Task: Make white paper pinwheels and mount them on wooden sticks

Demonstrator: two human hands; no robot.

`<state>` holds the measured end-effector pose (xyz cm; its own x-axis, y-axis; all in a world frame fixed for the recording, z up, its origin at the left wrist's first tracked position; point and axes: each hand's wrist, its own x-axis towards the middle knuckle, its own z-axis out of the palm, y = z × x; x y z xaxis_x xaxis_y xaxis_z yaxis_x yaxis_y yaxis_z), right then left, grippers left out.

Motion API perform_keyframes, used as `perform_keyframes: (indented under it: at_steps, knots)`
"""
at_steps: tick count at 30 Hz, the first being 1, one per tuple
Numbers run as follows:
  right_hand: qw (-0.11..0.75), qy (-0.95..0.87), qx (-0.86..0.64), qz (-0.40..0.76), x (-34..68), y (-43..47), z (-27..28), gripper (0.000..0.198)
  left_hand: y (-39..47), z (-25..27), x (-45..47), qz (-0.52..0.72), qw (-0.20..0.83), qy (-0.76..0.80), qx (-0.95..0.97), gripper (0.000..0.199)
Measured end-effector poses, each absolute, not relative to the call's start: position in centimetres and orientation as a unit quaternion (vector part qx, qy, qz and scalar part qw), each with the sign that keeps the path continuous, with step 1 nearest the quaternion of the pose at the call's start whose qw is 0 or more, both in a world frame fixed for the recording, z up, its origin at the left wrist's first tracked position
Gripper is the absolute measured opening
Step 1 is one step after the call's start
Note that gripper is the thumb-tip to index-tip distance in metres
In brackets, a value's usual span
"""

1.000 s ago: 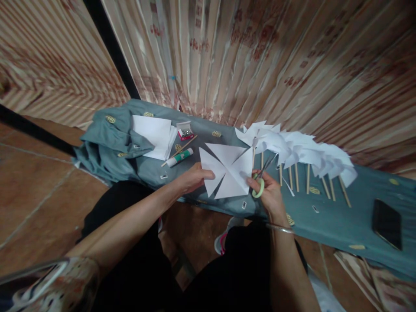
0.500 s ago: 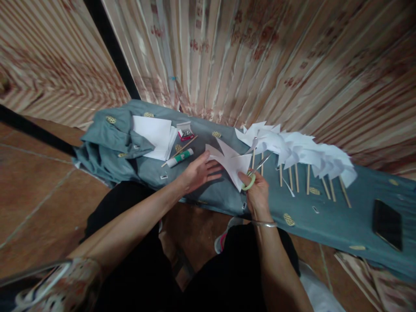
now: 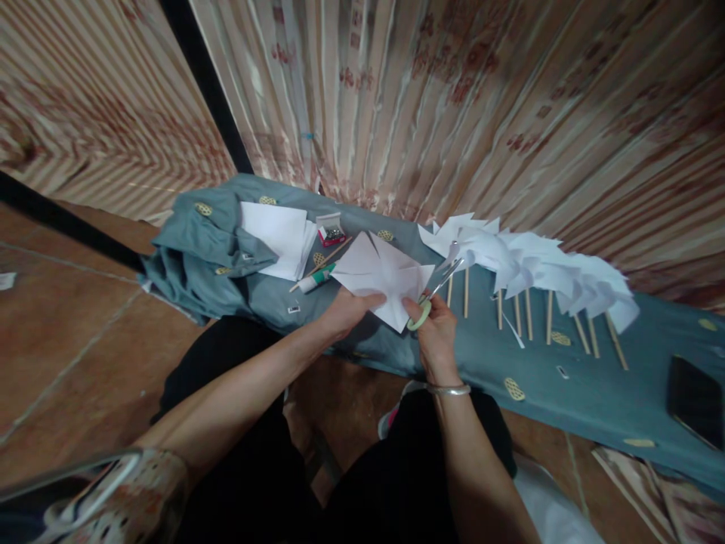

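A square sheet of white paper, with slits cut in from its corners, is spread between my hands above the cloth. My left hand grips its lower left edge, thumb on top and the other fingers hidden beneath. My right hand is closed around scissors with pale green handles, and its thumb also pins the paper's right side. The blades point up and away to the right, clear of the sheet. Just right of them, white paper pinwheels on wooden sticks lie overlapped in a row.
Left of the sheet are a glue stick, a thin wooden stick, a small red box of metal pieces and stacked white paper. A dark phone lies at the right on the grey-green cloth. Pleated curtains hang behind.
My left hand has gone from spread fingers at the paper's edge to gripping it. The sheet has flattened out and turned to face up. The scissors stay in my right hand.
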<state>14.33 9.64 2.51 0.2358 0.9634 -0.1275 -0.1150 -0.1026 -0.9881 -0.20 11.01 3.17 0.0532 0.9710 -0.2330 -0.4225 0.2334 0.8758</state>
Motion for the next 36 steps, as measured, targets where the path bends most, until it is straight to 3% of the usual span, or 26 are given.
perform_keyframes:
  at_steps: [6,16,36]
  knots:
    - [0.480,-0.459,-0.563,0.493,15.0,9.0,2.8,0.039,12.0,2.9,-1.1,0.544,0.571,0.502,0.354,0.036]
    - [0.234,-0.538,-0.479,0.653,16.7,6.8,4.1,0.054,13.7,4.4,-3.1,0.611,0.473,0.528,0.351,0.063]
    - [0.220,-0.547,-0.480,0.649,16.6,6.9,4.2,0.046,13.0,3.2,-1.7,0.577,0.517,0.500,0.386,0.052]
